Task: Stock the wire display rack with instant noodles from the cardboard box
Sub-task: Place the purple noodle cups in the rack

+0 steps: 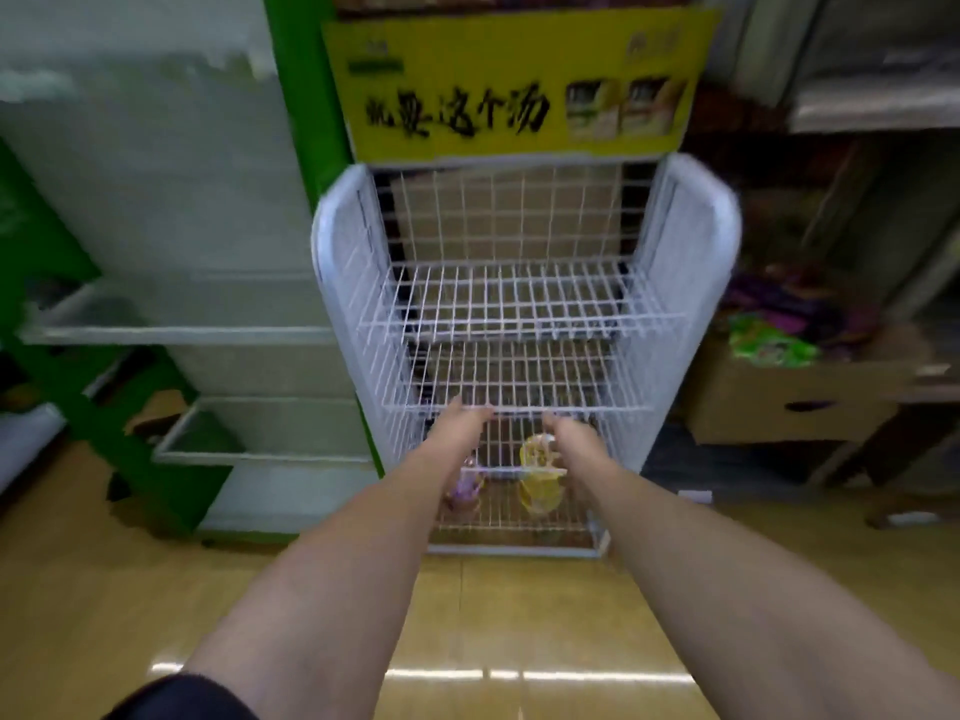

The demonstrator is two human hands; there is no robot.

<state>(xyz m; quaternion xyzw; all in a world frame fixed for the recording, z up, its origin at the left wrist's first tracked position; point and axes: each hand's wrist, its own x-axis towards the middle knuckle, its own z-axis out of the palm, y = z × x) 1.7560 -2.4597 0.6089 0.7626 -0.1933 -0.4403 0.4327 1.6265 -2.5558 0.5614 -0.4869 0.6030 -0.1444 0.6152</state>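
Reaching low into the wire display rack [519, 298] with left hand [467, 420] and right hand [571, 433] side by side at the bottom tier, probably to seat a yellow packet [540, 478] and a purple packet [465, 488] flat on the wire. Too blurred to tell whether either hand grips or lies loose. More packets waiting in the cardboard box [779, 402], off to the right. Up top, a yellow sign [519, 90] with black brush characters, not legible here.
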